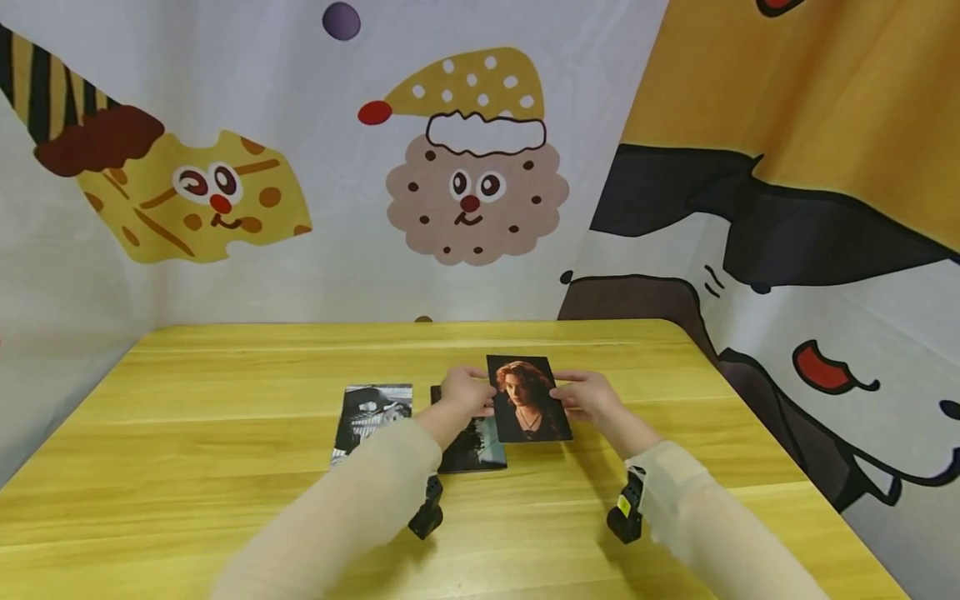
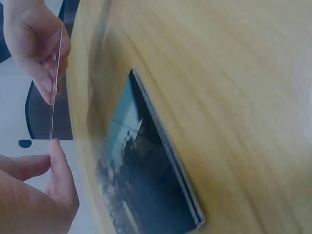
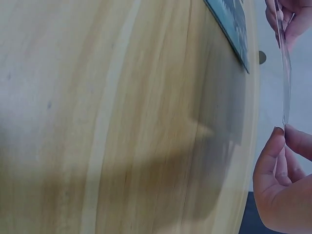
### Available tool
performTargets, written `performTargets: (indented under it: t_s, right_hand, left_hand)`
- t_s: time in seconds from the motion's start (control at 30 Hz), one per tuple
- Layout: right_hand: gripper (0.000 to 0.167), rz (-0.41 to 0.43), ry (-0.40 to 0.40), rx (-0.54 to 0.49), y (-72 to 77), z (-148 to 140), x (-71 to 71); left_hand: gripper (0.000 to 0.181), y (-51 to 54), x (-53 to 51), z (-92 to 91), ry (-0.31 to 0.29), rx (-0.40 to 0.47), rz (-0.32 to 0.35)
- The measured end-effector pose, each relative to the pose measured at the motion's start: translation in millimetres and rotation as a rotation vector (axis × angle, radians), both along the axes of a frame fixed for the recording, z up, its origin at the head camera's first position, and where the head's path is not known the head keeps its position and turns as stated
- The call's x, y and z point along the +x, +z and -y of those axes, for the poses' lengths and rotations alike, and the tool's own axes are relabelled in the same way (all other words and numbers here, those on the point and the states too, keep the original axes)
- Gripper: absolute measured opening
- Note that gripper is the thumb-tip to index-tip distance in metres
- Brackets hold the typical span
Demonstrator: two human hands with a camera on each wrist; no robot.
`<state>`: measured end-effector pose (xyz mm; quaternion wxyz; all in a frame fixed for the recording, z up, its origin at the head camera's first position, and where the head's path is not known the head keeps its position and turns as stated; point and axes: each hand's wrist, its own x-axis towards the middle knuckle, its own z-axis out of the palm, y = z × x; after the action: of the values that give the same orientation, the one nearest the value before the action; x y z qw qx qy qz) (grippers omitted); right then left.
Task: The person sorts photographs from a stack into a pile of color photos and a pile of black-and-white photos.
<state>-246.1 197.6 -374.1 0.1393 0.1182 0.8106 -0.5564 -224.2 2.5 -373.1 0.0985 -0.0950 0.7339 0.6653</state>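
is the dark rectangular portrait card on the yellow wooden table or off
Off: both hands hold the portrait card by its edges above the table.

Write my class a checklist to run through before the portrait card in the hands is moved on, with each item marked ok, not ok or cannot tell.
1. Left hand pinches one side edge of the portrait card: ok.
2. Right hand pinches the opposite side edge: ok.
3. Portrait card is held up off the table: ok, the wrist views show it raised.
4. Dark card is wholly uncovered in the head view: not ok, the portrait card and left hand hide part of it.
5. Black-and-white card is fully visible: not ok, the left sleeve hides part.
6. Anything lies beneath the black-and-white card: cannot tell.
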Motion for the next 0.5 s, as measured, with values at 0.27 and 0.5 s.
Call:
performTargets:
  t_s: [0.27, 0.5]
  right_hand:
    - [0.047, 0.006, -0.015, 0.008, -3.7, -11, -0.7]
    - [0.047, 0.015, -0.026, 0.035, -7.0, -17, -1.4]
  left_hand:
    - [0.034, -10.4, -1.0, -15.0, 0.030, -0.027, 0.002]
    - [0.038, -17.7, -0.4, -23.3, 0.026, -0.065, 0.003]
